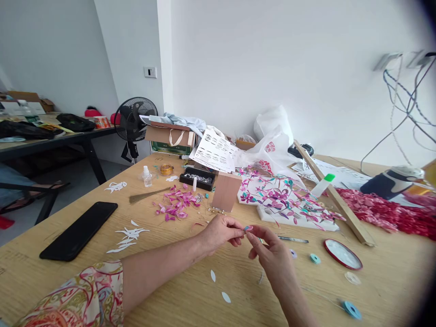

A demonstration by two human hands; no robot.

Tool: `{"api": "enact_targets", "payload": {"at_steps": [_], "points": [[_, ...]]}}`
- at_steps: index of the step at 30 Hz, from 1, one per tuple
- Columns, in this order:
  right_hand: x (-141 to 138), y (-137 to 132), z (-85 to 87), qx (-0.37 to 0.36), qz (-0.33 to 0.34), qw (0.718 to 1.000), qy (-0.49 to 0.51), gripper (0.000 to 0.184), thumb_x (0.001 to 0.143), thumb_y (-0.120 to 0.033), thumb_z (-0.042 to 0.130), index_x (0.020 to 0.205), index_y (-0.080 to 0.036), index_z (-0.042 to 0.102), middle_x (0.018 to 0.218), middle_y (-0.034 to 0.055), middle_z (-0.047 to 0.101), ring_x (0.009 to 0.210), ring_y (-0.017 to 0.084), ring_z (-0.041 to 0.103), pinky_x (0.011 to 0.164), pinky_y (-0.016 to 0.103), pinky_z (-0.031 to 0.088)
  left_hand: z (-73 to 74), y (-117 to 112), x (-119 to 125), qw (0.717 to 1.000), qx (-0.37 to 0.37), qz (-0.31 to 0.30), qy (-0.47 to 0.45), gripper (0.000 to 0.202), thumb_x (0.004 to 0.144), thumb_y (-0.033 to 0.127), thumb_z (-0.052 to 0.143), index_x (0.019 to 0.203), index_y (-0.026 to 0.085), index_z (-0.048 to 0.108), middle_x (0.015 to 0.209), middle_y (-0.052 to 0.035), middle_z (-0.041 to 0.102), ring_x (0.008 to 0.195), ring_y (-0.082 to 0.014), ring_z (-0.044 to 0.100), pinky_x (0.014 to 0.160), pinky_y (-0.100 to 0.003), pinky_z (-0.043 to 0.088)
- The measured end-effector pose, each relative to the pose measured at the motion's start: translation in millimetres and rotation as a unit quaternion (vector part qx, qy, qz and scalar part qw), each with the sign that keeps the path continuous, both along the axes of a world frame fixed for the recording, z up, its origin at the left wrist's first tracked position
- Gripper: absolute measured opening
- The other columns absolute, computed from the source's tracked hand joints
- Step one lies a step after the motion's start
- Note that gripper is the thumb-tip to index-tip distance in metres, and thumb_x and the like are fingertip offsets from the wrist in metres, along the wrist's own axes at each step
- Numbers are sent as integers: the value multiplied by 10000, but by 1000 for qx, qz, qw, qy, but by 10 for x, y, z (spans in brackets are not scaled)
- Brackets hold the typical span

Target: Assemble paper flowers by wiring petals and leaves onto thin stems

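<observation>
My left hand (221, 234) and my right hand (269, 250) meet above the middle of the table, fingertips pinched together. Between them is a small pink and teal petal (249, 228); fingers cover part of it, so whether thread is wound on it cannot be made out. Two white leaf-shaped pieces (226, 297) lie on the wood below my hands. To the right are a teal thread spool (315, 258), a blue spool (351, 309) with thread trailing toward my right hand, and a pen-like tool (293, 239). Loose pink petals (177, 202) are heaped beyond my left hand.
Wire-stemmed purple and teal flowers (282, 200) stand in white foam behind my hands, near an upright wooden block (226, 191). A long wooden bar (335, 200) and a red-rimmed round dish (343, 254) are at right. A black phone-shaped slab (80, 230) lies left.
</observation>
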State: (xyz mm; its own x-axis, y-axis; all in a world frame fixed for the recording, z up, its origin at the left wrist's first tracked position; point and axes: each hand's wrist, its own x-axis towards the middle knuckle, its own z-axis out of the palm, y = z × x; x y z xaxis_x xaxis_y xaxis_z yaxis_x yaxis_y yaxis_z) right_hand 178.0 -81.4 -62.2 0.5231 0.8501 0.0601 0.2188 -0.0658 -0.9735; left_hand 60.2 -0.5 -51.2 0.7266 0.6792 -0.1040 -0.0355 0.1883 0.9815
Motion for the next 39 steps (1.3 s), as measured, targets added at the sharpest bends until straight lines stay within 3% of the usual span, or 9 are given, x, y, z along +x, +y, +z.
{"api": "enact_targets", "payload": {"at_steps": [3,7,19,29,33,36,39], "points": [[-46,25,-50,3,41,999,8,298,644,-473,604,713,-190,542,550,-11,565,413,105,500,335,195,270,-33,-28,5,1000,8,-13,14,226,580,326,633,646,110,632,480,22,514,466,-75,470,500,-228,380],[-69,24,-70,22,35,999,3,299,669,-483,579,633,-194,513,445,-53,454,374,80,399,335,194,256,-107,-27,13,1000,12,-23,16,219,583,321,630,638,109,628,478,26,505,458,-74,466,491,-227,383],[-62,9,-101,51,9,999,16,279,699,-463,561,656,-190,520,454,-59,409,399,76,349,363,198,251,-100,-53,34,1000,-1,-11,-1,231,594,277,629,745,103,614,564,14,549,497,-79,504,507,-234,418],[-72,24,-97,49,1,997,54,298,665,-482,590,649,-194,512,454,-69,415,385,68,345,356,192,242,-98,-31,25,1000,20,4,16,166,623,263,598,672,106,615,533,14,536,472,-71,484,472,-209,393],[-97,21,-51,0,49,993,107,309,616,-462,638,708,-188,526,493,-61,467,370,64,356,334,185,218,-99,-5,25,999,35,25,6,146,635,250,583,653,106,602,492,20,514,465,-69,468,454,-194,359],[-97,16,-48,-42,79,990,110,287,609,-442,638,627,-176,532,455,-57,456,367,67,365,346,187,228,-90,14,23,999,28,41,4,122,628,234,578,636,112,581,477,28,501,457,-67,455,455,-194,345],[-75,13,-67,-34,72,994,74,259,629,-414,612,559,-180,524,412,-69,400,363,63,329,361,193,219,-80,20,23,998,25,56,10,110,614,227,579,634,119,571,479,34,494,453,-68,444,450,-199,336]]}}
